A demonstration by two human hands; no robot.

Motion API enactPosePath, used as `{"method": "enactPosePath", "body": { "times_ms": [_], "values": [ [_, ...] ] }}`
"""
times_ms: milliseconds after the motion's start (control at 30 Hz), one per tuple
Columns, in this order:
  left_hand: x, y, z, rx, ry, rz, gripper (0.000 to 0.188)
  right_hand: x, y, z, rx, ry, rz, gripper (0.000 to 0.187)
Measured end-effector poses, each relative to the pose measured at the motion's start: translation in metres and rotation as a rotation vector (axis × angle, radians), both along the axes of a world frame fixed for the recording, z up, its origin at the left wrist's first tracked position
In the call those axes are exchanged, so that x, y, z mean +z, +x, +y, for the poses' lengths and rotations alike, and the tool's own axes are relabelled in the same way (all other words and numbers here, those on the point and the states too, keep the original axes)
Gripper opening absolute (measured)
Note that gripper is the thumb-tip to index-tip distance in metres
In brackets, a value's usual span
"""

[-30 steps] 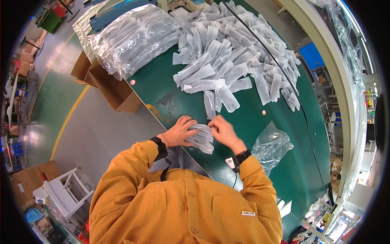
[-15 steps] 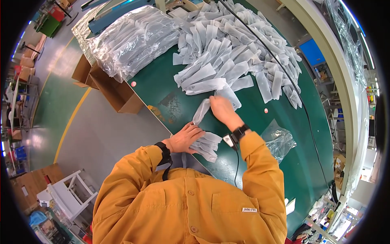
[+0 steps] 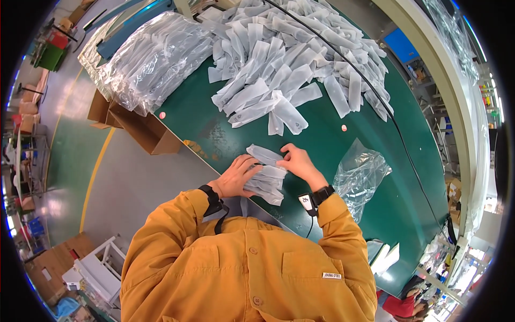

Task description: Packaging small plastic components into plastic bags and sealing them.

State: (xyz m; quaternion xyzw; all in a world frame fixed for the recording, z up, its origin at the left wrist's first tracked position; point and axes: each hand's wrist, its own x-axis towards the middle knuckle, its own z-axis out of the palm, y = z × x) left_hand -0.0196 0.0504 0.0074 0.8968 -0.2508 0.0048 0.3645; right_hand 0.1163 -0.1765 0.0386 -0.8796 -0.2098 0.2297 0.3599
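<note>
A small stack of narrow frosted plastic pouches (image 3: pixel 268 180) lies at the near edge of the green table. My left hand (image 3: pixel 234 177) grips this stack from its left side, fingers curled over the pouches and the thumb hidden. At the stack's right end my right hand (image 3: pixel 301 163) is closed, its thumb and fingertips pinching the end of the top pouch (image 3: pixel 263 154). Beyond both hands spreads a big loose heap of similar pouches (image 3: pixel 289 64), with a few lying at its near edge. What the pouches contain is hard to make out.
A large clear bag packed with pouches (image 3: pixel 155 59) lies at the far left. An open cardboard box (image 3: pixel 145 129) stands beside the table. A crumpled clear bag (image 3: pixel 360 174) rests right of my hands. One black cable (image 3: pixel 370 83) crosses the heap; another hangs from my right wrist device (image 3: pixel 307 204).
My right hand has come back from the heap toward my left hand, bringing a pouch onto the stack. The view has shifted slightly.
</note>
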Motion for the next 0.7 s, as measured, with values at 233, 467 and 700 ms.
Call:
{"method": "enactPosePath", "body": {
  "times_ms": [233,467,700],
  "values": [
    [0.024,0.006,0.0,0.059,0.095,-0.069,0.087,-0.024,-0.018,-0.002,0.081,0.153,-0.023,0.016],
    [0.01,0.02,0.007,-0.064,-0.042,0.021,0.083,-0.017,-0.038,-0.004,0.188,0.225,-0.233,0.015],
    [0.003,0.018,0.006,-0.056,-0.035,0.01,0.083,-0.03,-0.042,-0.035,-0.053,-0.006,-0.31,0.013]
  ]
}}
